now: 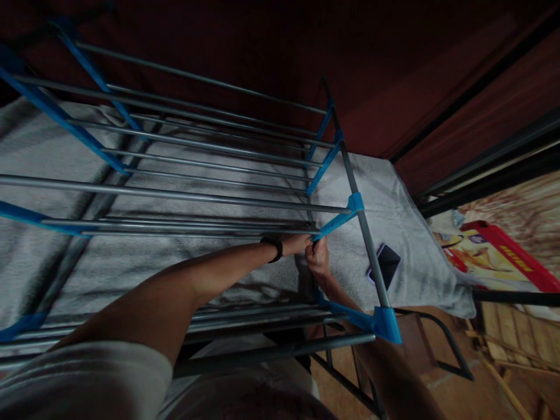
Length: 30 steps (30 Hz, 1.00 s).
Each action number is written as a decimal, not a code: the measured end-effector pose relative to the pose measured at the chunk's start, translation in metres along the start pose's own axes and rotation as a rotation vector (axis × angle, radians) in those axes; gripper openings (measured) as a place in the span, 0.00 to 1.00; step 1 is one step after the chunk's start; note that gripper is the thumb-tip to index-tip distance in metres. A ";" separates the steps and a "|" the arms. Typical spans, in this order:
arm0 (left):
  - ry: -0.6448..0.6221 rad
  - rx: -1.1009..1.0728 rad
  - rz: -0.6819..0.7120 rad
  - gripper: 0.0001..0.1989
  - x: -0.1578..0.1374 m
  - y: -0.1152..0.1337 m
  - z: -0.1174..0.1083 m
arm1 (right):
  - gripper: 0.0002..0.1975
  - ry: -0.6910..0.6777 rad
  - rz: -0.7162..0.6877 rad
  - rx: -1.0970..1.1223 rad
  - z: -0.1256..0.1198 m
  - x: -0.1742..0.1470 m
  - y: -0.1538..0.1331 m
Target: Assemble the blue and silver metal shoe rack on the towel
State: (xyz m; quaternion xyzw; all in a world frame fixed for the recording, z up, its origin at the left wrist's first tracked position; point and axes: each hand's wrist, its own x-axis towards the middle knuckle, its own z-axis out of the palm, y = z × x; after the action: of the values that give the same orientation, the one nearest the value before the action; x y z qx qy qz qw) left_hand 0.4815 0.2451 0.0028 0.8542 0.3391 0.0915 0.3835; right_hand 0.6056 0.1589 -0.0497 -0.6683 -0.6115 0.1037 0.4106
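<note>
A rack of grey metal tubes (245,198) with blue plastic end pieces, which looks like a shoe rack, stands over a grey blanket. My left hand (298,244), with a black band on its wrist, reaches in between the tubes to the lower end of a blue end piece (333,224) on the right side. Just beside it, my right hand (319,259) is closed at the same spot, its forearm passing beneath the lower right tubes. The fingers of both hands are bent around that joint and partly hidden.
On the grey blanket (406,204), right of the rack, lies a phone (388,265). A red and yellow package (494,256) is farther right, near a wooden slatted piece (510,329). Behind the rack rises a dark red wall (245,35).
</note>
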 end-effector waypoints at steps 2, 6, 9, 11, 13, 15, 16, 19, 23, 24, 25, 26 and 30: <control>0.000 0.054 0.000 0.09 -0.002 0.003 -0.002 | 0.13 0.013 -0.013 -0.016 0.000 0.000 0.000; 0.026 0.151 0.013 0.11 -0.015 0.012 -0.004 | 0.17 0.051 -0.044 -0.031 0.002 0.000 -0.001; 0.046 0.215 0.028 0.15 -0.034 0.015 -0.005 | 0.18 0.066 -0.054 -0.032 0.003 -0.001 -0.001; 0.047 0.282 0.040 0.16 -0.047 0.014 -0.008 | 0.17 0.071 -0.057 -0.017 0.002 -0.002 0.000; 0.042 0.352 0.046 0.16 -0.058 0.012 -0.014 | 0.15 0.074 -0.053 0.002 0.002 -0.004 0.001; 0.041 0.400 0.031 0.16 -0.063 0.009 -0.021 | 0.14 0.068 -0.045 0.010 0.001 -0.005 0.002; 0.035 0.410 0.023 0.15 -0.064 0.008 -0.024 | 0.13 0.062 -0.039 0.011 0.001 -0.006 0.003; -0.008 0.423 0.020 0.14 -0.064 0.004 -0.030 | 0.13 0.043 -0.017 0.005 0.000 -0.007 0.005; -0.028 0.431 0.028 0.13 -0.063 0.000 -0.030 | 0.14 0.006 0.003 -0.018 -0.002 -0.010 0.004; -0.029 0.433 0.031 0.13 -0.063 -0.001 -0.030 | 0.14 -0.002 0.009 -0.027 -0.003 -0.010 0.003; -0.030 0.435 0.035 0.13 -0.063 -0.001 -0.029 | 0.14 -0.004 0.015 -0.034 -0.003 -0.011 0.003; -0.030 0.436 0.039 0.13 -0.063 -0.002 -0.029 | 0.13 -0.004 0.020 -0.039 -0.003 -0.011 0.002; -0.015 0.427 0.088 0.13 -0.061 0.000 -0.030 | 0.10 0.034 0.062 -0.036 0.001 -0.011 0.001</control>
State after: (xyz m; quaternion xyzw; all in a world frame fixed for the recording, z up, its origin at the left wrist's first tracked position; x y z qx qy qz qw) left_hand 0.4227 0.2235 0.0299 0.9307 0.3102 0.0281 0.1920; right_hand 0.6036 0.1492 -0.0550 -0.6960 -0.5850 0.0940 0.4057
